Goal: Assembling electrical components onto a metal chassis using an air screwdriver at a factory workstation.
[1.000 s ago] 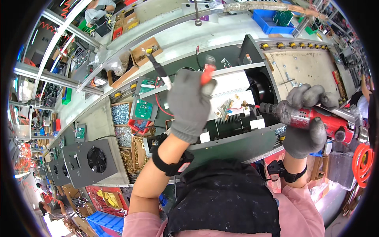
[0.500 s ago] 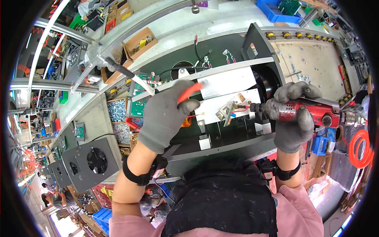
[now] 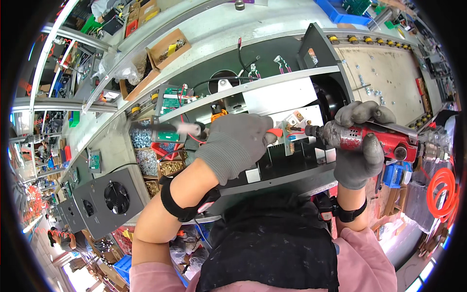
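Red power screwdriver in right hand; trays hold screws

Gloved hands: two. Red air screwdriver: one. Fan units: two in view; cardboard boxes: two.

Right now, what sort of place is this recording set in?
Most likely an electronics assembly line in a factory: a red pneumatic screwdriver in the right hand, compartment trays of screws, and finished fan units lined along the bench.
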{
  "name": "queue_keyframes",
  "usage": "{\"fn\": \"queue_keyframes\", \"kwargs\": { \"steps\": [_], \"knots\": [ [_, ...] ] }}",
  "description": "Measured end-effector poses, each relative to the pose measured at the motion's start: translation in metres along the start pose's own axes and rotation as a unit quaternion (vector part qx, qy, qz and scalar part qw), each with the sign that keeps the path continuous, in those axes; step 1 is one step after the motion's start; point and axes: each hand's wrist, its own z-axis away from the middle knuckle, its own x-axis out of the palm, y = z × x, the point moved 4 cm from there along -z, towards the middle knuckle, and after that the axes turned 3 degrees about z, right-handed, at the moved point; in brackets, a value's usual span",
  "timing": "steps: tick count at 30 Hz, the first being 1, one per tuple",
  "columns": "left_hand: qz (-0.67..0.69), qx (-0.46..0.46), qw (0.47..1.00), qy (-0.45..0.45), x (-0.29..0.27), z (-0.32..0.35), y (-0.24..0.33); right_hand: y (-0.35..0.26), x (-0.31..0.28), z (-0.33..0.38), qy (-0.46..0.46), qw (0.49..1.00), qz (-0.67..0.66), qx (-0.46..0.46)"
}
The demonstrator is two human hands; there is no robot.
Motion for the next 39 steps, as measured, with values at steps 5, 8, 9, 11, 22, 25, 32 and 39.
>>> {"fn": "queue_keyframes", "kwargs": {
  "steps": [5,8,9,11,22,25,32,39],
  "knots": [
    [0.031,-0.019,0.998,0.061,-0.007,0.001,-0.004,-0.002,0.000,0.001,0.002,1.000,0.008,-0.011],
    [0.038,-0.017,0.997,0.067,-0.007,0.001,-0.005,-0.001,0.002,0.001,-0.001,1.000,0.010,-0.015],
    [0.041,-0.023,0.997,0.065,-0.006,0.001,-0.006,0.000,0.003,0.001,0.002,1.000,0.004,-0.008],
    [0.044,-0.031,0.997,0.064,-0.003,0.001,-0.005,0.000,0.005,0.002,0.004,1.000,-0.002,0.000],
    [0.095,0.037,0.992,0.071,0.004,-0.004,-0.005,-0.003,0.008,-0.005,-0.088,0.996,-0.001,-0.018],
    [0.112,0.020,0.991,0.076,0.005,-0.007,0.001,-0.009,0.009,-0.004,-0.087,0.994,0.058,-0.034],
    [0.097,0.068,0.987,0.112,-0.004,-0.019,0.003,-0.002,0.014,-0.011,-0.079,0.989,0.119,-0.027],
    [-0.094,0.075,0.986,0.112,-0.015,-0.040,0.011,0.006,0.029,-0.018,-0.082,0.987,0.116,0.077]
  ]
}}
